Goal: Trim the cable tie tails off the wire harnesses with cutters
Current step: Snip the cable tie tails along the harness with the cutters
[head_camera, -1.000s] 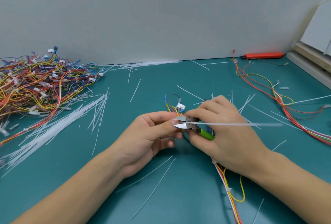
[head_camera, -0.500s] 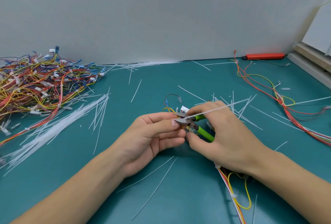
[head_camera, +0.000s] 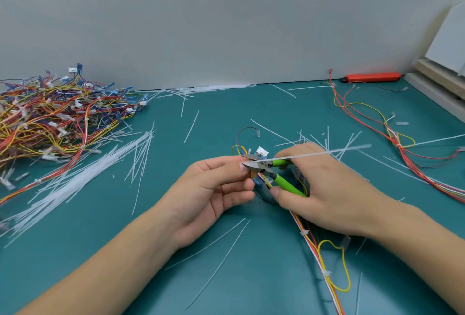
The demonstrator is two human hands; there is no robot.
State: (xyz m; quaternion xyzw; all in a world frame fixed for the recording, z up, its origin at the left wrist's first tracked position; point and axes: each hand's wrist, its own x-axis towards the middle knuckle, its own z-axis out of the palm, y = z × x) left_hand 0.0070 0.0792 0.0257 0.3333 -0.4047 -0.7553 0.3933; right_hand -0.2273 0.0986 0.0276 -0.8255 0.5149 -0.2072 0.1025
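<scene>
My right hand (head_camera: 324, 189) grips green-handled cutters (head_camera: 279, 173) at the middle of the teal mat. Their steel jaws sit slightly apart around the base of a long white cable tie tail (head_camera: 319, 154) that sticks out to the right. My left hand (head_camera: 214, 189) pinches the wire harness (head_camera: 322, 259) just left of the jaws, thumb and forefinger on the bundle. The harness's red, yellow and white wires run from under my right hand toward the lower right, with trimmed ties along them. A white connector (head_camera: 261, 150) pokes up behind the jaws.
A big heap of coloured harnesses (head_camera: 55, 116) fills the far left. Cut white tie tails (head_camera: 83, 178) lie in a drift beside it and scattered over the mat. Another harness (head_camera: 402, 148) trails along the right. An orange tool (head_camera: 372, 77) lies by the wall, boards at far right.
The cutters' handles spread and the jaws opened a little around the tail. The tail swung from level to angled up to the right. Both hands stayed in place.
</scene>
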